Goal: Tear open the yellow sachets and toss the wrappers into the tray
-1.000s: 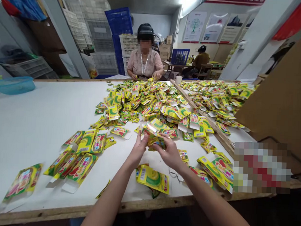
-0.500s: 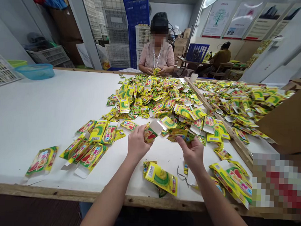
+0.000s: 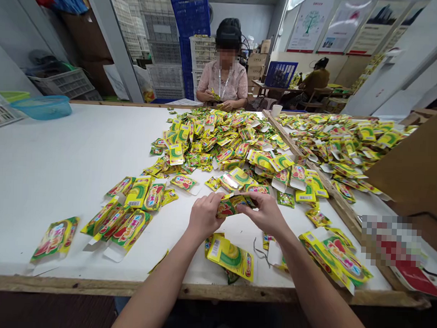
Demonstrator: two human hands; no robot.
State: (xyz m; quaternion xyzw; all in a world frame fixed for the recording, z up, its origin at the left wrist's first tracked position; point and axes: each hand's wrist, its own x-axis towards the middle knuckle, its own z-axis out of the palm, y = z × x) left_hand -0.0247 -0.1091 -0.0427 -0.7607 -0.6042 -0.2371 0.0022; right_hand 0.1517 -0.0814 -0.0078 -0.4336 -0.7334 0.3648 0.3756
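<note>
My left hand (image 3: 203, 216) and my right hand (image 3: 265, 213) meet above the near part of the white table (image 3: 54, 158). Both pinch the same small bundle of yellow-green packets and a flat carton (image 3: 233, 204) held between them. Just below my hands lies a flat yellow carton (image 3: 231, 256) with a barcode. A big heap of the same yellow-green packets (image 3: 226, 140) spreads across the table's middle. A row of flat cartons (image 3: 127, 211) lies to the left of my hands.
A person (image 3: 225, 78) sits at the far side, handling packets. A second heap (image 3: 341, 142) covers the adjoining table on the right, beyond a wooden strip. More cartons (image 3: 335, 259) lie at near right. A blue basin (image 3: 43, 106) stands far left; crates are stacked behind.
Half a second ago my hands were apart, each with its own packets. They have come together and now grip one bundle between them.
</note>
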